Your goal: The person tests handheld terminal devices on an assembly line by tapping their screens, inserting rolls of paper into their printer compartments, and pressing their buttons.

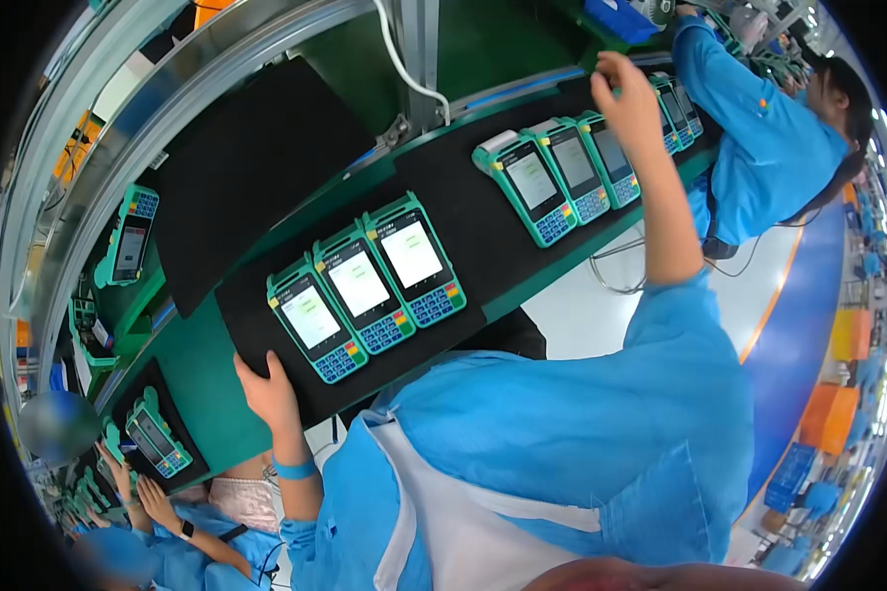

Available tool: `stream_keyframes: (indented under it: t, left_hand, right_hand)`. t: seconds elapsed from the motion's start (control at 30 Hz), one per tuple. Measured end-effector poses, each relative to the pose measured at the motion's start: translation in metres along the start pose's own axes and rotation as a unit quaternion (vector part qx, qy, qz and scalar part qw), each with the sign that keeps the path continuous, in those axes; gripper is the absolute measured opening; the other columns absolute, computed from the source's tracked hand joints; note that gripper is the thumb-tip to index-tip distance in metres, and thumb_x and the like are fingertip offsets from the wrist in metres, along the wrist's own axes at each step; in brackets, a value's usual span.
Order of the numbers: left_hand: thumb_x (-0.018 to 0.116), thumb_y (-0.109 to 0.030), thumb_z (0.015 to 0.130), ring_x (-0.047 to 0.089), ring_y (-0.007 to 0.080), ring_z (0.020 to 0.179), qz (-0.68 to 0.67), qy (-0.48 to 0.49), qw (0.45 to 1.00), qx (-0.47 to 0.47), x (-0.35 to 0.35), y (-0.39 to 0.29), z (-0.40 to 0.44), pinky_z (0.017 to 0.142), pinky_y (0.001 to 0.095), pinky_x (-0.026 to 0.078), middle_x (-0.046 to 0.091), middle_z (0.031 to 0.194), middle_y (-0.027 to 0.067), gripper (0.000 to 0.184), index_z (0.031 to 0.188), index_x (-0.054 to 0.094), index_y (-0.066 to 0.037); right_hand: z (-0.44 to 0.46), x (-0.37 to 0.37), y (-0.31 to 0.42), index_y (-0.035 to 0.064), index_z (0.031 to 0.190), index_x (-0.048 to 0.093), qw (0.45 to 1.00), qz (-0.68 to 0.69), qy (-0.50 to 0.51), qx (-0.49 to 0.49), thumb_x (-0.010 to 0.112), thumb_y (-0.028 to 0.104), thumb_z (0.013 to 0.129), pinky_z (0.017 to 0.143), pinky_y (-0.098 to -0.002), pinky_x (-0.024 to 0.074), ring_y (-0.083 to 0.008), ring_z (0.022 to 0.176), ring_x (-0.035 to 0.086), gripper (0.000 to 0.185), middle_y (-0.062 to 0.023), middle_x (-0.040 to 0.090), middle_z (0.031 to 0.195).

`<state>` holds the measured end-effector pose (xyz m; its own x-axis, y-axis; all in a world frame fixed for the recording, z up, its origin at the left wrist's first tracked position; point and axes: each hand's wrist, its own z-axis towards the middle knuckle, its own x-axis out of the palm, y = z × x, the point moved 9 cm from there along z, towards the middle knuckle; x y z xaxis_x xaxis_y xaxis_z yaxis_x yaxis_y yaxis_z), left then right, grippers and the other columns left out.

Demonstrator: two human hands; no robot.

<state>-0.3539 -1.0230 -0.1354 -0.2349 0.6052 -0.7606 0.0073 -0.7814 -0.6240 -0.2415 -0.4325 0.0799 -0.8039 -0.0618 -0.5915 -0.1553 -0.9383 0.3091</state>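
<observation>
My left hand (269,394) rests at the near-left edge of a black mat (360,389), thumb and fingers apart, holding nothing. Right above it on the mat lie three card payment terminals, a left one (308,320), a middle one (363,295) and a right one (414,261), side by side with screens lit and coloured keypads towards me. My right hand (629,103) is raised over a second row of several terminals, with a nearer one (530,187) fully visible. Its fingers are bent and apart with nothing visible between them, and the forearm hides part of that row.
A metal frame post (422,59) with a white cable stands behind the bench. Another terminal (131,241) sits at far left, and one more (155,438) lies on a smaller mat. A co-worker in blue (774,128) works at right; another person's hands (153,502) are at lower left.
</observation>
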Motion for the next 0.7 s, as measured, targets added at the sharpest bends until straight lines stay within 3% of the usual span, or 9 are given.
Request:
stream_keyframes:
  t: [0.07, 0.17, 0.23, 0.27, 0.37, 0.4, 0.53, 0.6, 0.7]
  left_hand:
    - [0.059, -0.02, 0.085, 0.045, 0.0409, 0.118, -0.013, 0.012, 0.999, 0.037, 0.003, 0.0, -0.002, 0.1, 0.0397, 0.035, 0.045, 0.129, 0.028, 0.054, 0.129, 0.04, 0.005]
    - [0.058, -0.015, 0.084, 0.042, 0.04, 0.119, -0.047, 0.007, 0.999, 0.022, 0.006, 0.007, -0.008, 0.101, 0.0404, 0.033, 0.043, 0.129, 0.0265, 0.052, 0.129, 0.041, 0.005]
    - [0.057, -0.011, 0.084, 0.043, 0.0386, 0.115, -0.007, -0.024, 0.999, 0.035, -0.002, 0.001, -0.021, 0.1, 0.0426, 0.033, 0.044, 0.124, 0.0234, 0.047, 0.126, 0.043, 0.005]
    - [0.057, -0.008, 0.083, 0.043, 0.0377, 0.114, 0.007, -0.064, 0.994, 0.086, -0.01, -0.014, -0.029, 0.098, 0.043, 0.034, 0.045, 0.122, 0.0219, 0.044, 0.123, 0.046, 0.004]
    - [0.056, -0.003, 0.082, 0.045, 0.0358, 0.109, 0.064, -0.106, 0.977, 0.175, -0.035, -0.032, -0.047, 0.095, 0.0428, 0.035, 0.045, 0.117, 0.0188, 0.032, 0.113, 0.053, 0.003]
    - [0.053, -0.002, 0.083, 0.046, 0.0345, 0.108, 0.071, -0.113, 0.976, 0.171, -0.046, -0.03, -0.051, 0.094, 0.0421, 0.036, 0.046, 0.116, 0.0186, 0.026, 0.108, 0.055, 0.003]
    - [0.049, -0.004, 0.086, 0.048, 0.0312, 0.101, 0.101, -0.136, 0.979, 0.112, -0.097, 0.019, -0.055, 0.088, 0.0401, 0.039, 0.05, 0.105, 0.0166, 0.016, 0.099, 0.056, 0.002]
    - [0.049, -0.005, 0.086, 0.049, 0.0303, 0.096, 0.138, -0.168, 0.971, 0.096, -0.112, 0.038, -0.058, 0.085, 0.0395, 0.04, 0.051, 0.1, 0.015, 0.014, 0.096, 0.056, 0.002]
    - [0.048, -0.004, 0.086, 0.05, 0.0293, 0.094, 0.154, -0.196, 0.966, 0.066, -0.117, 0.038, -0.054, 0.083, 0.0386, 0.04, 0.051, 0.1, 0.0139, 0.013, 0.093, 0.055, 0.003]
  right_hand:
    - [0.053, 0.01, -0.067, 0.0021, 0.104, 0.059, 0.998, -0.059, -0.003, 0.016, 0.059, 0.021, 0.081, 0.081, -0.0382, 0.048, -0.0319, 0.093, 0.061, 0.03, -0.0161, 0.064, 0.095]
    - [0.124, 0.035, -0.165, 0.0058, 0.106, 0.061, 0.977, -0.189, 0.073, 0.07, 0.055, 0.021, 0.08, 0.083, -0.0417, 0.0476, -0.0354, 0.097, 0.06, 0.03, -0.0179, 0.064, 0.101]
    - [0.168, 0.052, -0.231, 0.0096, 0.107, 0.062, 0.961, -0.264, 0.068, 0.041, 0.056, 0.028, 0.081, 0.079, -0.0418, 0.0499, -0.0349, 0.089, 0.062, 0.032, -0.019, 0.065, 0.092]
    - [0.182, 0.058, -0.25, 0.0106, 0.107, 0.063, 0.959, -0.261, 0.085, 0.071, 0.055, 0.024, 0.081, 0.082, -0.0413, 0.0493, -0.0345, 0.093, 0.062, 0.03, -0.0184, 0.065, 0.096]
    - [0.214, 0.091, -0.297, 0.0103, 0.108, 0.063, 0.961, -0.213, 0.173, -0.036, 0.053, 0.015, 0.081, 0.083, -0.0361, 0.0491, -0.0289, 0.097, 0.062, 0.029, -0.014, 0.066, 0.102]
    - [0.222, 0.101, -0.322, 0.011, 0.108, 0.064, 0.97, -0.096, 0.222, 0.003, 0.056, 0.01, 0.076, 0.084, -0.0364, 0.049, -0.0267, 0.099, 0.062, 0.033, -0.0125, 0.066, 0.104]
    - [0.247, 0.123, -0.374, 0.0123, 0.108, 0.064, 0.962, -0.149, 0.224, 0.041, 0.06, 0.002, 0.07, 0.082, -0.0344, 0.0497, -0.0235, 0.098, 0.062, 0.04, -0.0088, 0.066, 0.103]
    - [0.242, 0.147, -0.365, 0.0126, 0.11, 0.063, 0.94, -0.169, 0.294, -0.033, 0.061, -0.002, 0.066, 0.086, -0.0362, 0.0487, -0.0262, 0.104, 0.059, 0.046, -0.0101, 0.064, 0.109]
    - [0.244, 0.138, -0.323, 0.0119, 0.109, 0.062, 0.915, -0.219, 0.338, -0.01, 0.061, -0.004, 0.063, 0.091, -0.0382, 0.0458, -0.0306, 0.108, 0.056, 0.049, -0.012, 0.062, 0.111]
